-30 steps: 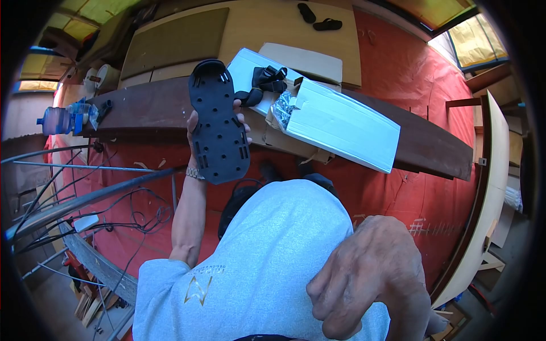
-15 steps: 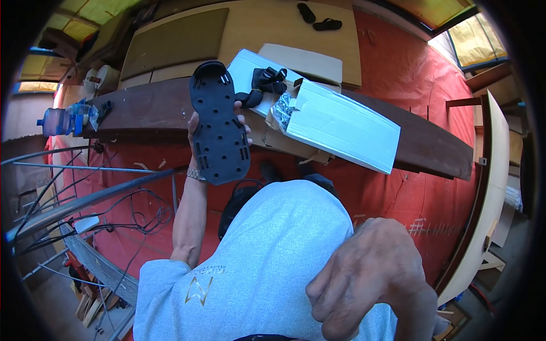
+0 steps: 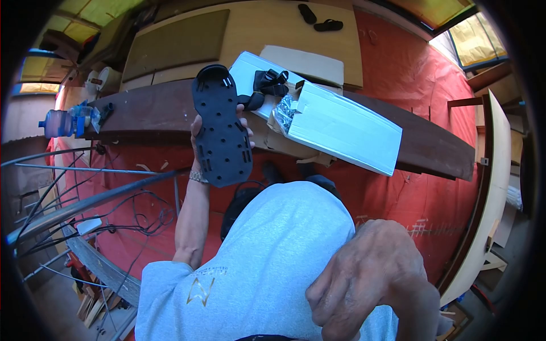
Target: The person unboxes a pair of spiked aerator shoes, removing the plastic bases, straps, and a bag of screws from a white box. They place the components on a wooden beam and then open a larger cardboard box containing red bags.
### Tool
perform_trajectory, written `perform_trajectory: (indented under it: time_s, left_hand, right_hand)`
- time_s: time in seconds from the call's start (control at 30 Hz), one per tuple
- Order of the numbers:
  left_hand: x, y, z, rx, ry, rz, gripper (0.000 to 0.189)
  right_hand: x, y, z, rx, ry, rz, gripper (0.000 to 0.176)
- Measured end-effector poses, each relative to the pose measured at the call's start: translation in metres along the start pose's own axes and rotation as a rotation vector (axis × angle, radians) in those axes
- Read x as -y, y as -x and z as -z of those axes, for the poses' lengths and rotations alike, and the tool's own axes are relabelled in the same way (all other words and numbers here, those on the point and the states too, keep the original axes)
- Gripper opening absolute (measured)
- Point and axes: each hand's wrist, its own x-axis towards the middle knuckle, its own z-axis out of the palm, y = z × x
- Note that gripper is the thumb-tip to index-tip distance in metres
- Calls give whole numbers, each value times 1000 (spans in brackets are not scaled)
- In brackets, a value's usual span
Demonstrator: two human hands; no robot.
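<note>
My left hand is wrapped around a black aerator shoe sole, fingers on one edge and thumb on the other. Rows of small holes and side slots run along the sole, and a raised heel rim curves at its far end. Close to the camera, in front of my grey shirt, is my right hand with its fingers curled in; whatever it may hold is hidden. Beyond the sole lie black buckled straps on an opened white box. A clear plastic bag of small metal parts pokes from the box.
The box rests across a dark brown bench. At the bench's left end stands a water bottle. Metal bars and tangled cables lie to the left. A pair of black flip-flops sits on a wooden board at the back.
</note>
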Motion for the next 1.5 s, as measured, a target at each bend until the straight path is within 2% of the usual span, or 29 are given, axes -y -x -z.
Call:
perform_trajectory:
  time_s: [0.17,0.4,0.47,0.5,0.57,0.6,0.67,0.77,0.9,0.97,1.07,1.2,1.27,1.3,1.33,1.37,1.4,1.47,1.5]
  left_hand:
    - [2,-1,2,2,21,-4,103]
    - [1,-3,4,5,15,-1,102]
    - [0,-3,3,-12,3,-3,102]
    - [-1,-2,3,-16,2,-3,102]
    - [-2,-3,4,-21,3,5,103]
    - [-1,-4,4,-20,2,0,103]
    - [-1,-5,5,-19,0,-7,103]
    - [-2,-6,6,-16,-18,-12,104]
    - [-3,-6,10,-12,-38,-27,105]
    - [-2,-6,8,-27,-26,-26,106]
    - [-4,-6,7,-37,-24,-21,107]
    - [-4,-7,9,-31,-6,-14,106]
    - [-5,-7,12,-28,-4,-18,105]
    - [-4,-7,11,-29,2,-18,105]
    - [-4,-7,10,-30,7,-20,106]
    - [-4,-7,8,-31,14,-22,106]
    - [-4,-7,8,-35,16,-24,106]
    - [-5,-7,8,-37,17,-26,105]
    - [-5,-7,9,-35,17,-21,106]
  right_hand:
    - [-9,8,3,19,15,80,48]
    - [-2,-2,12,60,-97,-47,52]
    - [3,1,23,124,-84,-171,57]
    - [17,3,31,159,-68,-295,62]
    - [25,28,37,122,-103,-369,63]
    - [18,63,38,50,-153,-319,60]
    - [8,64,31,1,-174,-185,55]
    - [-3,-2,10,10,-107,-27,53]
    - [-2,0,-6,-163,-56,-23,54]
    - [-2,2,-5,-128,-46,-7,54]
    - [-6,1,16,58,-90,4,54]
    - [-10,11,23,118,-161,9,55]
    - [-7,7,17,15,-121,-16,56]
    - [0,0,1,-105,-77,-45,56]
    - [9,3,5,-77,-83,-151,57]
    - [17,5,10,-49,-87,-257,58]
    - [32,20,38,127,-139,-435,62]
    - [30,22,40,164,-162,-425,62]
    - [12,11,16,22,-135,-239,58]
